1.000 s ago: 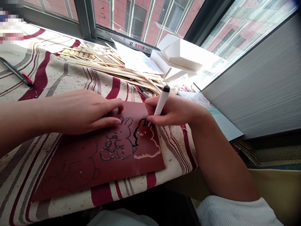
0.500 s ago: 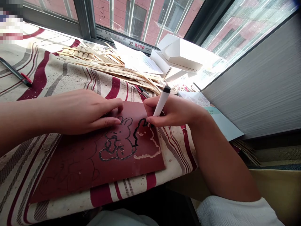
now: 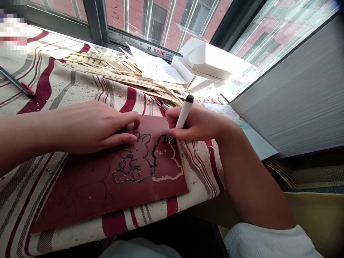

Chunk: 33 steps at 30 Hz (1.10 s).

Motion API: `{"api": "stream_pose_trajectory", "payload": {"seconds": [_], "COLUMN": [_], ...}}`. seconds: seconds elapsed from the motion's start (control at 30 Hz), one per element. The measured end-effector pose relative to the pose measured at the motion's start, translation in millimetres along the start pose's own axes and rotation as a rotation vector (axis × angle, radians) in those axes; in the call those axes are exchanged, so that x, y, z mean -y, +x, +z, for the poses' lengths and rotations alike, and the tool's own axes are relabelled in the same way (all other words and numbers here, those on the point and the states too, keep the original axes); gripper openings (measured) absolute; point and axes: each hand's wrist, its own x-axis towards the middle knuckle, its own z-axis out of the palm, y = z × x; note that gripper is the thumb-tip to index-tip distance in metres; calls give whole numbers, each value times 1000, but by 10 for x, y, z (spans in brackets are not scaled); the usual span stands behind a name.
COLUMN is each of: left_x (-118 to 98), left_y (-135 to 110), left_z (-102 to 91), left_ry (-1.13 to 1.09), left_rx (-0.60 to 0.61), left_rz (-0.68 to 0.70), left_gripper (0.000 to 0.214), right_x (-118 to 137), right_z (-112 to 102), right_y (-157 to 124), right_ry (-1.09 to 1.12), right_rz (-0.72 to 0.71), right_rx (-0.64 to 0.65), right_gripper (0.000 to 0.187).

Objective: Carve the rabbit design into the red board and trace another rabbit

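A reddish-brown board (image 3: 161,195) lies at a slant on the striped cloth, with bear and rabbit outlines on it. My right hand (image 3: 200,123) grips a white marker (image 3: 185,114) with a black cap end pointing up. Its tip is at the ears of the rightmost outline (image 3: 168,157), partly hidden by my fingers. That outline is thick black on its left and top, and pale along its right and bottom. My left hand (image 3: 107,125) rests on the board's upper left, fingers bent and apart, holding nothing, beside the middle rabbit drawing (image 3: 134,161).
Thin wooden strips (image 3: 115,73), papers (image 3: 158,68) and a white box (image 3: 204,61) are heaped by the window. A dark pen with a red clip (image 3: 17,84) lies at far left. A grey panel (image 3: 295,89) stands at right. The striped cloth (image 3: 88,89) carries small crumbs.
The marker has moved slightly right and up along the ears of the right outline, and the black line there is longer. My left hand stays in place on the board.
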Motion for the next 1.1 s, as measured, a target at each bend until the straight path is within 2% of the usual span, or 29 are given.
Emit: {"api": "stream_pose_trajectory", "payload": {"seconds": [0.1, 0.27, 0.53, 0.77, 1.1], "left_x": [-2, -9, 40, -18, -26], "left_y": [3, -14, -19, -3, -4], "left_z": [-7, -11, 20, -17, -25], "left_ry": [1, -6, 5, -12, 18], "left_rx": [7, 1, -21, 23, 33], "left_rz": [-15, -6, 33, -35, -29], "left_gripper": [52, 51, 46, 43, 43], "right_x": [-9, -8, -8, 14, 15], "right_z": [-12, -16, -32, -3, -8], "right_y": [-11, -21, -18, -8, -13], "right_ry": [-9, 6, -51, -41, -37], "right_rz": [22, -18, 47, 51, 45], "right_rx": [-14, 3, -20, -68, -60], "right_gripper": [28, 30, 33, 31, 28]}}
